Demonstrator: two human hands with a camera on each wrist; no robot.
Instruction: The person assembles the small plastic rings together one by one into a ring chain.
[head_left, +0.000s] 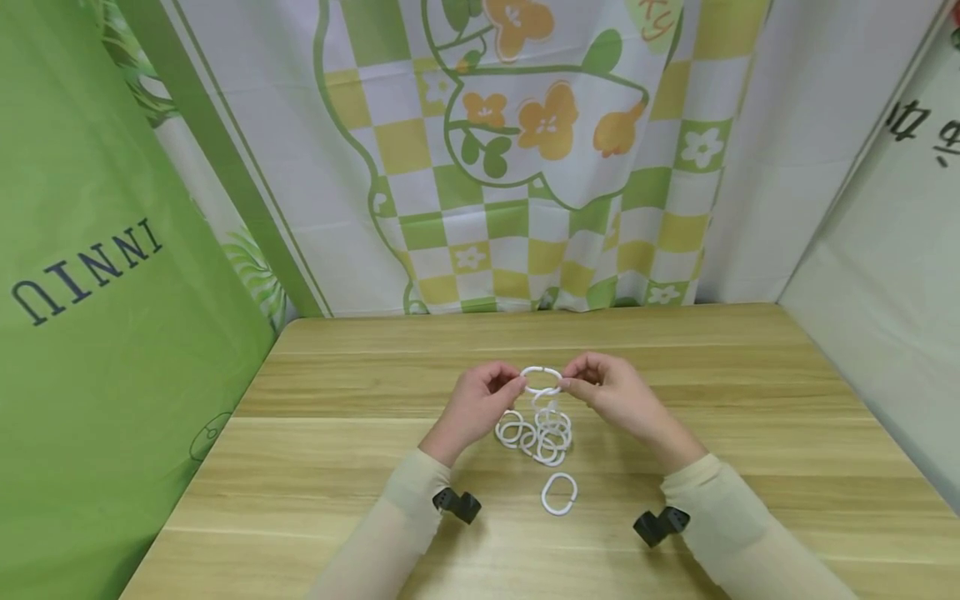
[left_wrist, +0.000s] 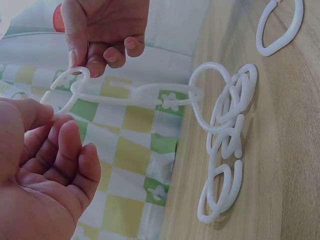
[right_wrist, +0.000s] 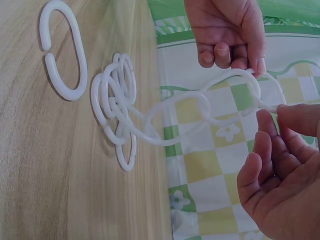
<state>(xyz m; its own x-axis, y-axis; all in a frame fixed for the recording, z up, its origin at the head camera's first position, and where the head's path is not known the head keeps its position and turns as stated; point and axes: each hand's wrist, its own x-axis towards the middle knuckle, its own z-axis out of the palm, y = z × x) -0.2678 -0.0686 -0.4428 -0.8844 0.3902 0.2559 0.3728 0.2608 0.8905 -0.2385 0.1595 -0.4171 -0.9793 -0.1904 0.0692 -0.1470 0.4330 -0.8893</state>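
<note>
Both hands pinch the opposite ends of one white plastic C-shaped link (head_left: 542, 368) between thumb and fingertips. My left hand (head_left: 480, 402) is at its left end, my right hand (head_left: 613, 395) at its right. A small gap in that link faces away from the chain. From it hangs a chain of white links (left_wrist: 112, 99), stretching down to a heap of joined links (left_wrist: 223, 131) on the table. Nearer to me lies a single loose link (right_wrist: 80, 55), separate from the heap, with its own gap showing.
The wooden table (head_left: 360, 483) carries the heap and loose link between my forearms. A patterned curtain (head_left: 510, 217) hangs behind its far edge, a green cloth (head_left: 112, 350) at the left and a pale cloth (head_left: 892, 275) at the right. Dark wrist cameras (head_left: 662, 525) sit on both sleeves.
</note>
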